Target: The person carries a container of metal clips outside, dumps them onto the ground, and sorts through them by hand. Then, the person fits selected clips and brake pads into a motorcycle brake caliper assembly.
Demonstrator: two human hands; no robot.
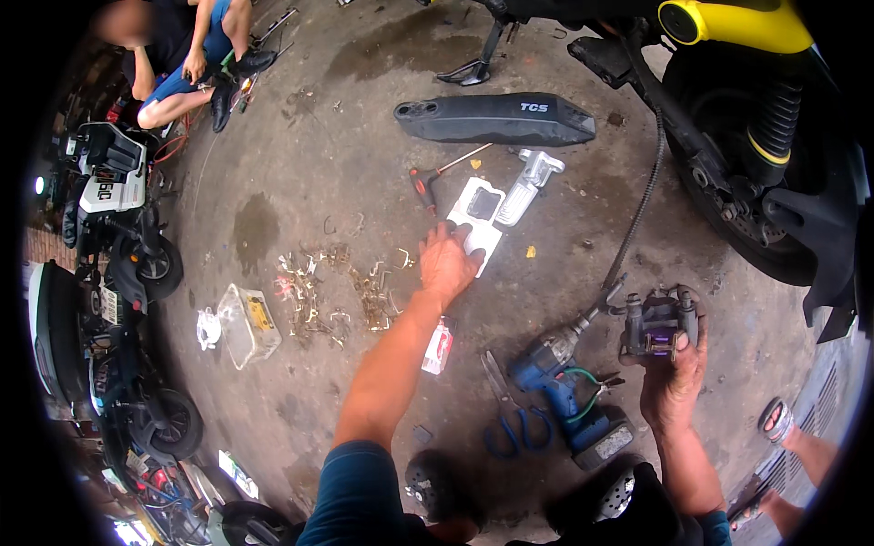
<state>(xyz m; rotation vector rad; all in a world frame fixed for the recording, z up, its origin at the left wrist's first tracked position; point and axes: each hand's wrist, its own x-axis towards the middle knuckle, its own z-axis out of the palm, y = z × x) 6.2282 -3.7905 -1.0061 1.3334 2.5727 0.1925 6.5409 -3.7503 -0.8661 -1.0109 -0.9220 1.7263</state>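
Observation:
My left hand (444,267) reaches forward with its fingers and thumb bent over the near left edge of a white card package (489,238), gripping it. A dark brake pad (485,202) lies on the package's far part. Beside it is a silver metal bracket (528,187). My right hand (681,373) holds a dark, dirty brake caliper (635,332) up at the right, thumb across its near side. Something purple shows inside the caliper, which hangs on a brake hose (642,196). A red-and-black screwdriver (424,189) lies just beyond my left hand.
A blue cordless impact wrench (553,373), green-handled pliers (596,398) and blue-handled scissors (519,432) lie near my feet. Scattered metal clips (369,291) and a clear plastic box (248,326) are at left. A motorcycle wheel (728,173) stands far right; a person (187,64) sits far left.

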